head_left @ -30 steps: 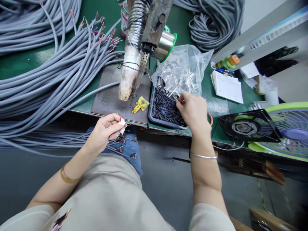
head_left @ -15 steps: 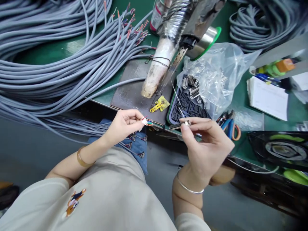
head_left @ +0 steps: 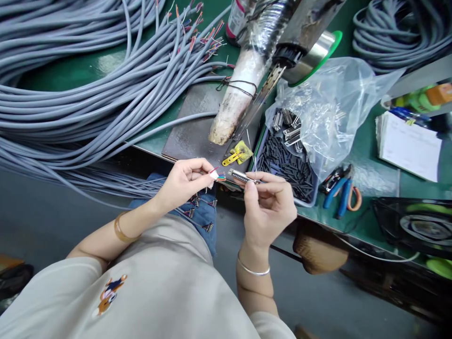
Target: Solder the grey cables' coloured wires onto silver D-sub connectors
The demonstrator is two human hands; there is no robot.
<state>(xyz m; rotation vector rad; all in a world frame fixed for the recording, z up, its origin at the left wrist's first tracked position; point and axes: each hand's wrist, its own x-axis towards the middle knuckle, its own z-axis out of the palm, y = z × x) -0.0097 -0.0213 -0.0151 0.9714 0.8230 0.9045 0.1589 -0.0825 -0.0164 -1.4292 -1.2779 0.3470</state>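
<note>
My left hand pinches the end of a cable, and its short coloured wires stick out past the fingertips to the right. The fingertips look white, as if covered. My right hand holds a metal multi-pin connector between thumb and fingers, its long side tilted toward the wires. A small gap separates connector and wires. A thin silvery strand runs down toward the right fingers; whether they grip it is hidden. Above both hands, a soldering iron slants down beside a thick wrapped white tube.
Grey cables with stripped ends cover the bench's left. A tray holds black sleeves and connectors, partly under a plastic bag. Pliers, paper, a solder spool and a yellow clip lie around. Wired connectors rest on my lap.
My right hand has moved left with the connector, bringing it close to the wires. My left hand has barely moved. The view has shifted slightly.
</note>
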